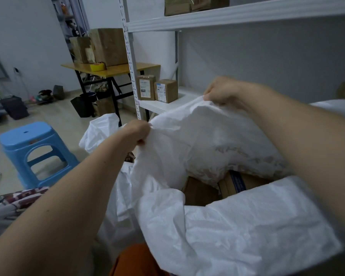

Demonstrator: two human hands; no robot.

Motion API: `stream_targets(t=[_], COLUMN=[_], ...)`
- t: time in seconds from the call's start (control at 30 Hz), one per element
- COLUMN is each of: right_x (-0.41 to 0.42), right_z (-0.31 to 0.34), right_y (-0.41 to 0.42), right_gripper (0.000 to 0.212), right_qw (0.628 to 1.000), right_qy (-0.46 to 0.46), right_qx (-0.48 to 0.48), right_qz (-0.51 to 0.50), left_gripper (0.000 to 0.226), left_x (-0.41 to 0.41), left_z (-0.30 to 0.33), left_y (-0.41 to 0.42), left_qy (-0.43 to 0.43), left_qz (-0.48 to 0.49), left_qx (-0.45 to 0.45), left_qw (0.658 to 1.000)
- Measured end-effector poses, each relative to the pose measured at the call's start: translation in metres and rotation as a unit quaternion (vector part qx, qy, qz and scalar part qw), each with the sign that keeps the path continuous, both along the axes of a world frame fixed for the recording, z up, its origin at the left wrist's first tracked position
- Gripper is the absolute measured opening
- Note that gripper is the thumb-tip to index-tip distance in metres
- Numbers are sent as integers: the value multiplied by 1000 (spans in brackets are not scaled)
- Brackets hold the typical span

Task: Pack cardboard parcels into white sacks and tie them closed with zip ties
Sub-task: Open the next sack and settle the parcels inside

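Note:
A large white sack (237,222) stands open in front of me, its far rim lifted. My left hand (136,132) grips the rim at its left corner. My right hand (221,90) pinches the rim farther back and higher. Down inside the mouth lie cardboard parcels (235,182), one with a blue-printed label; most of them are hidden by the sack's folds. Two small labelled parcels (157,89) stand on the low white shelf (167,105) behind the sack. No zip tie is in view.
A second white sack (100,132) slumps to the left behind my left arm. A blue plastic stool (32,148) stands on the floor at left. White metal shelving (227,16) rises ahead with boxes on top. A yellow table (112,68) carries big cartons and tape.

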State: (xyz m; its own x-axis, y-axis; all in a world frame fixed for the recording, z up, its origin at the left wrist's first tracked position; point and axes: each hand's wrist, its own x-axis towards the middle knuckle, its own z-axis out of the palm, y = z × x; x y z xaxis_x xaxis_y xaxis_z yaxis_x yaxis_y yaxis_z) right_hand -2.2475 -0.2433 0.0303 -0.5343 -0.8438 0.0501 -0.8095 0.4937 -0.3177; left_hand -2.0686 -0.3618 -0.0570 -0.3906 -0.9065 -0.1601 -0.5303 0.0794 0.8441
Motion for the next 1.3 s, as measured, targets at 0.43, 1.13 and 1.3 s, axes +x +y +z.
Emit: stream_targets(t=[0.43,1.13,1.3], right_x=[0,-15,-19], right_z=[14,-22,-30], right_y=[24,10,10], right_gripper=[21,27,22], right_qw=[983,998,995], right_qy=[-179,-23,-27], right_qx=[46,-24,-70], right_qz=[6,59,63], left_gripper=[28,30,26], left_x=[-36,-58,-68], left_z=[42,50,46], left_y=[45,37,32], left_qy=[-83,-96,-117], left_qz=[-252,-290,-254], left_qx=[-274,-306,-257], left_qw=[925,902,925])
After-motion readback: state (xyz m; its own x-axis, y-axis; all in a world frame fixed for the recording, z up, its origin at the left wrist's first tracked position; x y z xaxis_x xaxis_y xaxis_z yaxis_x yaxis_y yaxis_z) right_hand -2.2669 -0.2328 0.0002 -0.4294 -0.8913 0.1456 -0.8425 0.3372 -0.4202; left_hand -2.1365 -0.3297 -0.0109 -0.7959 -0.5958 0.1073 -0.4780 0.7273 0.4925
